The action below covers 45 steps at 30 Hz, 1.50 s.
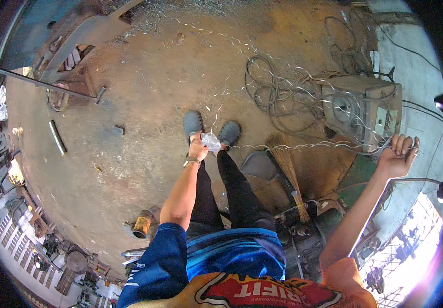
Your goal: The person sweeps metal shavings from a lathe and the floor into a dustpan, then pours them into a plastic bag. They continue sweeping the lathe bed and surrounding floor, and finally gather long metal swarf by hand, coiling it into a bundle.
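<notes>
One clear plastic piece (210, 142), one wavy strand (311, 145).
Plastic, left of the grey machine box (360, 88), is gripped by the left hand (198, 150); right hand (400, 154), fingers curled, is near the box beside the strand, hold unconfirmed. Plastic judged light, soft, slippery: pinch a gathered edge. Strand judged thin, springy: grasp near its ends.

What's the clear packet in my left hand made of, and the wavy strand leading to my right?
The packet looks like thin, glossy plastic: see-through, crinkled. The strand seems shiny metal, from its silvery glints, though plastic's possible.
</notes>
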Available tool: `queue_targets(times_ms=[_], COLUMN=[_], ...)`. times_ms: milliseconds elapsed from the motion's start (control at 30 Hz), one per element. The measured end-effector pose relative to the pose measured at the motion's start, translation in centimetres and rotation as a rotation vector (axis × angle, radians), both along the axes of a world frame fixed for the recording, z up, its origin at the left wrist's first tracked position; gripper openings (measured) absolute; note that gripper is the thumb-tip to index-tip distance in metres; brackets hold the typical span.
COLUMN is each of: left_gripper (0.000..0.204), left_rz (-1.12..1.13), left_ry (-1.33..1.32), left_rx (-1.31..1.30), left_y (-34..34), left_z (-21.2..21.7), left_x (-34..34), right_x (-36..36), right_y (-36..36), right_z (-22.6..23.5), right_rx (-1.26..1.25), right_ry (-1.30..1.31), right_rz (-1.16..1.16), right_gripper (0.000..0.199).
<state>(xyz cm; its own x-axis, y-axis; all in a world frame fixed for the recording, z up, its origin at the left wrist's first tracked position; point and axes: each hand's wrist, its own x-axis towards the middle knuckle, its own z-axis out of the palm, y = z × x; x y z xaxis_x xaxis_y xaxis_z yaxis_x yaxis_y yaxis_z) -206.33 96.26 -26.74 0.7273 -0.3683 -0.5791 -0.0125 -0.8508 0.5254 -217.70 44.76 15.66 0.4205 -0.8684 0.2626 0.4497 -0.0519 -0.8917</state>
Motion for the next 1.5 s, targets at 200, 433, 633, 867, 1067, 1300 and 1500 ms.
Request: queue_targets(times_ms=[200, 433, 633, 867, 1067, 1300, 1500], left_gripper=[0.008, 0.056, 0.054, 0.05, 0.051, 0.044, 0.07], left_rz=[0.004, 0.046, 0.33, 0.251, 0.156, 0.312, -0.061], left_ry=[0.129, 0.283, 0.323, 0.427, 0.325, 0.198, 0.046], left_rx=[0.03, -0.026, -0.249, -0.305, -0.466, -0.655, -1.027], left_y=[-1.1, -2.8, -8.5, -12.9, -17.1, -21.2, -26.7], left_z=[0.4, 2.0, -1.0, -1.0, 2.2, 12.7, 28.9], left_x=[-1.7, -2.9, -3.6, -3.7, -4.0, 1.0, 9.9], right_x=[-3.3, -4.2, -4.3, -4.7, -4.9, -2.9, -1.4], right_y=[-3.5, -6.0, -4.8, -2.2, -0.2, 1.8, 4.3], right_z=[0.6, 3.1, 5.3, 9.0, 13.8, 16.0, 13.4], right_rx=[0.02, 0.041, 0.037, 0.102, 0.073, -0.168, -0.031], right_ry=[0.005, -0.052, -0.023, -0.038, 0.147, 0.314, 0.068], right_rz=[-0.012, -0.095, -0.036, -0.021, -0.319, -0.573, -0.247], right_gripper=[0.025, 0.022, 0.022, 0.019, 0.015, 0.026, 0.029])
